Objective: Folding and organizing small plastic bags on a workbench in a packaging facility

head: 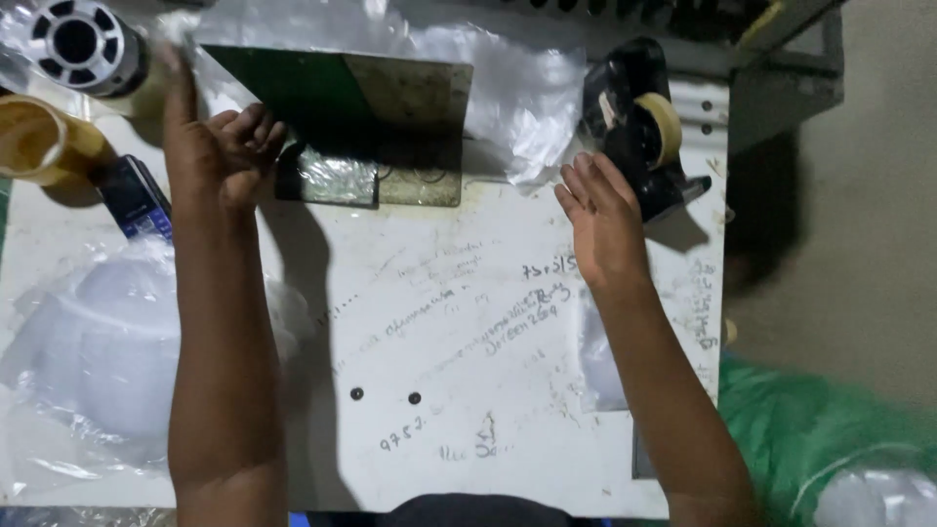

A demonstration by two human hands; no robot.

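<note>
While both hands sit at the green plate [337,93], neither grips anything.
Left hand [220,146]: index finger extended up along the plate's left edge, other fingers curled, touching clear plastic film [508,88] there. Right hand [600,220]: open, flat, fingers together, right of plate, just beside black tape dispenser [639,122]. Plate stands on white bench [468,371].

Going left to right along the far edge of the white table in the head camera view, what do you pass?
Tan tape roll → dark phone → left hand → green and metal angled plate → clear plastic sheet → right hand → black tape dispenser.
</note>
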